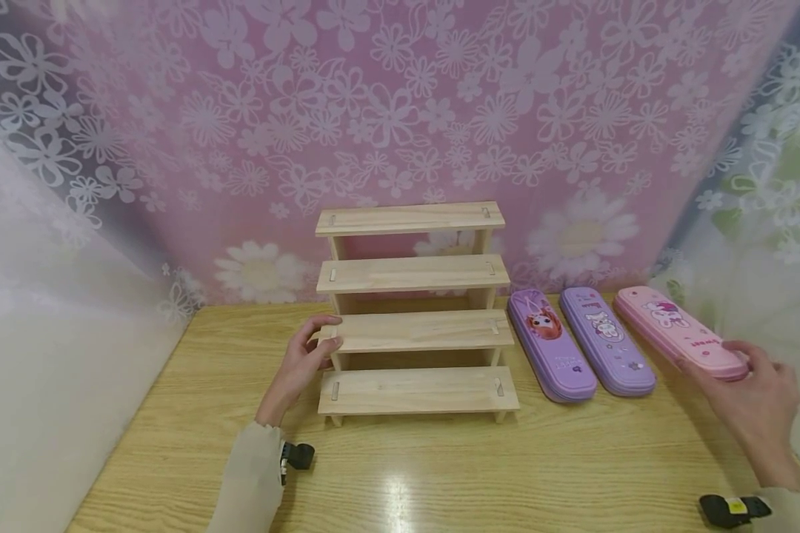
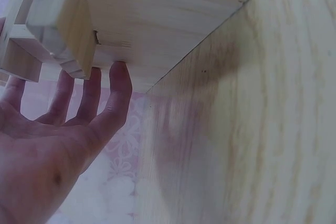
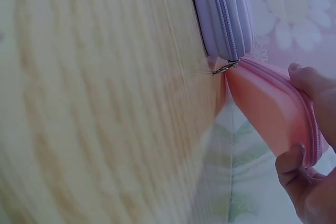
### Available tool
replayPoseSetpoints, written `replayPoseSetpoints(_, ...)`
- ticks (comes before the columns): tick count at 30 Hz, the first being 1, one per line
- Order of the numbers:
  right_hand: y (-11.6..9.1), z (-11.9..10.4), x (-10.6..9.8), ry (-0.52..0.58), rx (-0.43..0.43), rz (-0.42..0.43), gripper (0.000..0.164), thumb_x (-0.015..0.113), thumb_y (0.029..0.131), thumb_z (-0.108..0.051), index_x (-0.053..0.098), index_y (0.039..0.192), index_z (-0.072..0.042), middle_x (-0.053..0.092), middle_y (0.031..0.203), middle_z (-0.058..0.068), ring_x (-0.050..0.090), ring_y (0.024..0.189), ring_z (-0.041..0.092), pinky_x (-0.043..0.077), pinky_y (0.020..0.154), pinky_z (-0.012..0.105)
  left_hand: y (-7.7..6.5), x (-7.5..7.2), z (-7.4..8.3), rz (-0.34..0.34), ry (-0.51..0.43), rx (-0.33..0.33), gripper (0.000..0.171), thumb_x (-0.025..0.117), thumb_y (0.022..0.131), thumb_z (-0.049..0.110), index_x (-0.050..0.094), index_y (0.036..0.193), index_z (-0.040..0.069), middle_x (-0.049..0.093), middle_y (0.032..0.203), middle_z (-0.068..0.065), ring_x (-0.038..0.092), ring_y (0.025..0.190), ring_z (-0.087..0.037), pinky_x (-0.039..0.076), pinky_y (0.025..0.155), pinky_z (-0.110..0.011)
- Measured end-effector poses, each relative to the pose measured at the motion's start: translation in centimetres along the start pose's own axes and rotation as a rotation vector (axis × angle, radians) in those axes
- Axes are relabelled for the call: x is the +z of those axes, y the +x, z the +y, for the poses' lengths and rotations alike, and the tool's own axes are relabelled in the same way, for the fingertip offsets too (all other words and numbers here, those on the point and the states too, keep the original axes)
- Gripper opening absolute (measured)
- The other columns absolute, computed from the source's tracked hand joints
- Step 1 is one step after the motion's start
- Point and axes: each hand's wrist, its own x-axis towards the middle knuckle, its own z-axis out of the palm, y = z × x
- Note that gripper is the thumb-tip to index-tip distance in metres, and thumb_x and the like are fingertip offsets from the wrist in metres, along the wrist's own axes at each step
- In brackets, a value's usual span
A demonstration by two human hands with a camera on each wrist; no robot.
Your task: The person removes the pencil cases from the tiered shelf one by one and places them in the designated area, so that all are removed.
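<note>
A four-tier wooden display shelf (image 1: 416, 331) stands on the table. My left hand (image 1: 307, 354) grips the left end of its second tier from the bottom; in the left wrist view, the fingers (image 2: 119, 85) curl against the side panel. To the right, my right hand (image 1: 760, 392) holds the near end of a pink pencil case (image 1: 673, 329) with a cartoon rabbit on its lid. That end is raised off the table in the right wrist view, where finger and thumb pinch the zipped edge of the case (image 3: 273, 106).
Two purple pencil cases lie side by side between the shelf and the pink one: one with a red-haired figure (image 1: 552, 344), the other with a white cartoon animal (image 1: 607, 340). A floral curtain (image 1: 400, 126) hangs behind the wooden table (image 1: 400, 474).
</note>
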Motion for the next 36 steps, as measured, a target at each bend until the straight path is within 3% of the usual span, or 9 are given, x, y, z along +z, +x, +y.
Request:
replayPoseSetpoints(7,-0.13,0.09,0.28,0.014,0.030,-0.080,0.076,0.074,0.090,-0.040,0.048,0.143,0.007,0.051,0.123,0.041,0.037,0.117,0.056,0.022,0.097,0.066,0.06,-0.22,-0.26,0.002,0.000,0.005,0.037,0.062,0.103,0.025,0.056,0.138,0.016,0.046,0.150,-0.001,0.057,0.102,-0.020,0.055,0.083,-0.049)
replayPoseSetpoints(10,-0.04,0.23,0.28,0.020,0.043,-0.103,0.075,0.074,0.090,-0.042,0.049,0.143,0.006,0.055,0.124,0.041,0.056,0.093,0.036,0.031,0.089,0.050,0.11,-0.29,-0.45,0.009,0.009,0.004,0.036,0.063,0.103,0.025,0.056,0.137,0.017,0.047,0.148,-0.002,0.057,0.100,-0.020,0.056,0.083,-0.049)
replayPoseSetpoints(12,0.03,0.33,0.28,0.008,0.050,-0.117,0.075,0.074,0.090,-0.043,0.051,0.142,0.006,0.058,0.122,0.041,0.055,0.080,0.024,0.030,0.081,0.041,0.14,-0.30,-0.54,0.012,0.015,0.003,0.036,0.063,0.103,0.025,0.056,0.137,0.017,0.048,0.148,-0.002,0.057,0.101,-0.020,0.056,0.084,-0.049)
replayPoseSetpoints(14,0.14,0.44,0.28,-0.004,0.072,-0.138,0.077,0.073,0.090,-0.046,0.050,0.142,0.006,0.058,0.121,0.041,0.055,0.077,0.022,0.027,0.075,0.035,0.15,-0.28,-0.55,0.013,0.018,0.002,0.036,0.063,0.103,0.025,0.056,0.137,0.017,0.048,0.147,-0.002,0.057,0.101,-0.020,0.056,0.084,-0.049)
replayPoseSetpoints(16,0.22,0.48,0.28,-0.009,0.102,-0.165,0.080,0.071,0.091,-0.048,0.047,0.144,0.007,0.055,0.123,0.042,0.054,0.091,0.039,0.028,0.076,0.039,0.13,-0.22,-0.49,0.014,0.018,0.000,0.036,0.063,0.103,0.025,0.057,0.137,0.018,0.048,0.148,-0.002,0.057,0.102,-0.021,0.056,0.085,-0.049)
replayPoseSetpoints(19,0.36,0.47,0.26,-0.025,0.148,-0.214,0.083,0.066,0.094,-0.051,0.042,0.147,0.007,0.049,0.131,0.042,0.049,0.109,0.051,0.029,0.079,0.045,0.10,-0.14,-0.39,0.015,0.016,-0.004,0.036,0.063,0.102,0.026,0.057,0.137,0.018,0.048,0.147,-0.002,0.057,0.101,-0.021,0.056,0.084,-0.047)
replayPoseSetpoints(28,0.54,0.39,0.10,-0.066,0.194,-0.287,0.084,0.059,0.097,-0.053,0.037,0.147,0.010,0.047,0.131,0.043,0.048,0.114,0.053,0.031,0.078,0.045,0.16,-0.23,-0.32,0.006,0.020,-0.004,0.038,0.064,0.102,0.028,0.056,0.138,0.019,0.048,0.147,-0.003,0.058,0.101,-0.020,0.056,0.085,-0.049)
replayPoseSetpoints(32,0.58,0.58,0.04,-0.062,0.167,-0.298,0.084,0.059,0.097,-0.053,0.037,0.147,0.011,0.046,0.133,0.045,0.048,0.114,0.054,0.033,0.078,0.045,-0.02,-0.42,-0.35,-0.017,0.039,0.009,0.040,0.062,0.104,0.030,0.055,0.142,0.021,0.042,0.153,-0.006,0.060,0.105,-0.021,0.057,0.086,-0.044)
replayPoseSetpoints(36,0.39,0.72,-0.24,-0.087,0.067,-0.268,0.076,0.061,0.097,-0.047,0.043,0.141,0.013,0.046,0.130,0.047,0.045,0.115,0.059,0.036,0.081,0.054,-0.76,-0.43,0.20,-0.039,0.099,0.048,0.042,0.059,0.105,0.033,0.053,0.146,0.023,0.039,0.158,-0.006,0.062,0.113,-0.029,0.058,0.090,-0.044)
